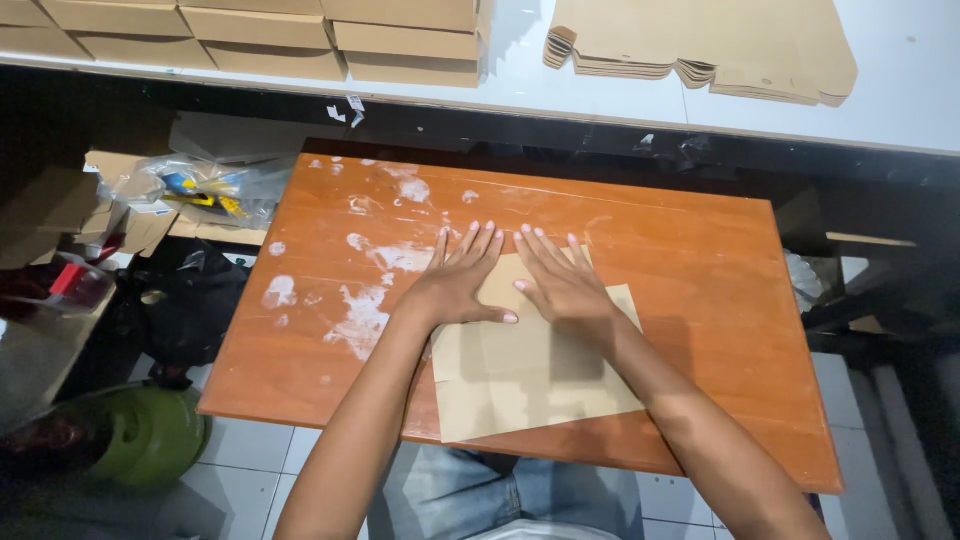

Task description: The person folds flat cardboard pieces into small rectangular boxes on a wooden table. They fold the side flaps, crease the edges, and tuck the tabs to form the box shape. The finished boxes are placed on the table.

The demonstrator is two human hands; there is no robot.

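Item: flat tan cardboard sheet (530, 375), roughly rectangular with a narrower flap at its far edge, lay on the orange-brown wooden tabletop (700, 280), directly under both hands and reaching back toward the person's lap.

Left hand (462, 283): open, fingers spread and flat, palm pressed down on the far left part of the sheet, thumb pointing toward the other hand. Gripped nothing.

Right hand (562, 285): open likewise, fingers spread and pressed flat on the far middle of the sheet, just beside the left hand; the two thumbs lay close, whether touching could not be told. Gripped nothing.

Tabletop surface: white smeared patches (362, 318) lay just left of the left hand and beyond it.

Beyond the fingertips: a white shelf (600, 100) ran across the view, carrying a row of closed brown cardboard boxes (400, 40) beyond the left hand and a fanned stack of flat die-cut brown cardboard blanks (700, 50) beyond the right hand.

Left of the left hand, off the table: a clear plastic bag with blue and yellow contents (205, 190), resting on what appeared to be loose cardboard pieces in dim light. Nearer the person on that side, a rounded green object (150, 435) on the white tiled floor (250, 460).

Below the hands: blue denim trousers (500, 495) under the table's near edge.
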